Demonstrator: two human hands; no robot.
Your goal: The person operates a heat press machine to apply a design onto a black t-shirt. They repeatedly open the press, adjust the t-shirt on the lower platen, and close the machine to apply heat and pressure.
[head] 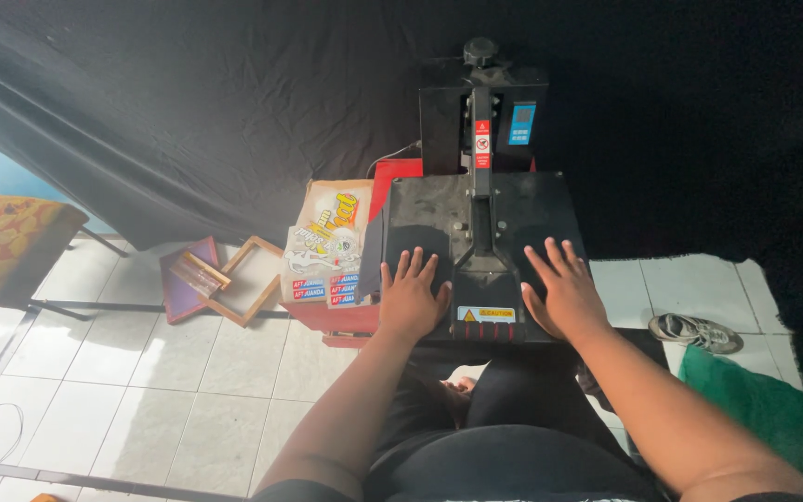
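**Fingers spread flat on heat press plate**

Fingers (417,265) of both hands lie splayed and flat, gripping nothing. Black backdrop cloth (188,102) fills the rear of the view. White tiled floor (141,372) lies below it. Black heat press (480,251) stands centre on a red base (327,321), its top plate lowered. Left hand (411,297) rests palm down on the plate's left side; right hand (564,293) rests likewise on the right, the central handle arm between them. Printed sheets (327,246) lie just left of the press. Wooden frames (225,279) sit further left. One grey shoe (696,331) lies right.
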